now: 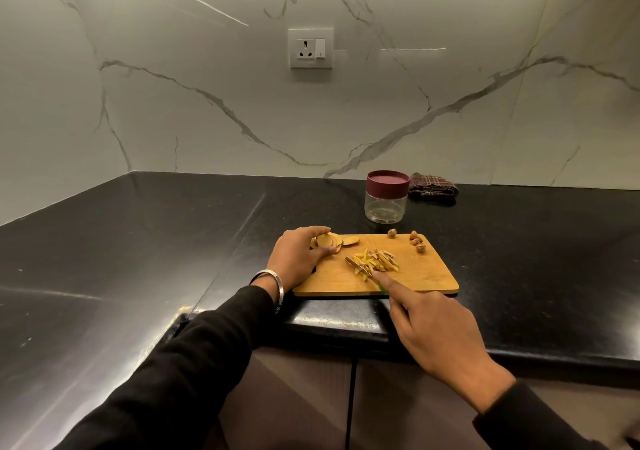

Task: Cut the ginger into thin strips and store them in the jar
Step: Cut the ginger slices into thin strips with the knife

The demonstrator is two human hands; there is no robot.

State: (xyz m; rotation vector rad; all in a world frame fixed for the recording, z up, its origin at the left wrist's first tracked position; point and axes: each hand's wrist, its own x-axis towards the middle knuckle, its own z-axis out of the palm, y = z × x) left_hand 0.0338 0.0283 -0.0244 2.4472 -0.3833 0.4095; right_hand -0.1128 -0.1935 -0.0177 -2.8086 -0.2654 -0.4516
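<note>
Wide black surface [138,241] running under a marble wall, and on it, just ahead of the person, sits the wooden cutting board [422,273], long side running left to right. Behind the board's far edge, a little to the right, stands the jar [386,203], its dark red lid on and nothing inside, with a folded cloth [433,186] just beside it.

Now the hands. The left hand [298,259] is curled at the board's far-left corner, fingers closed loosely over a fan of ginger slices [334,240], a metal bangle on the wrist. The right hand [436,332] comes in from the near right, wrapped round a knife [360,266], forefinger laid straight along its back, the blade angling up and left into the pile of ginger strips [375,261] mid-board.

Here's what matters: the uncut slices lie to the left of the blade, under the left hand, so that hand looks set to feed them rightward. A few knobbly trimmings [415,241] sit at the far-right corner. Cutting looks partly done; jarring not yet begun.
</note>
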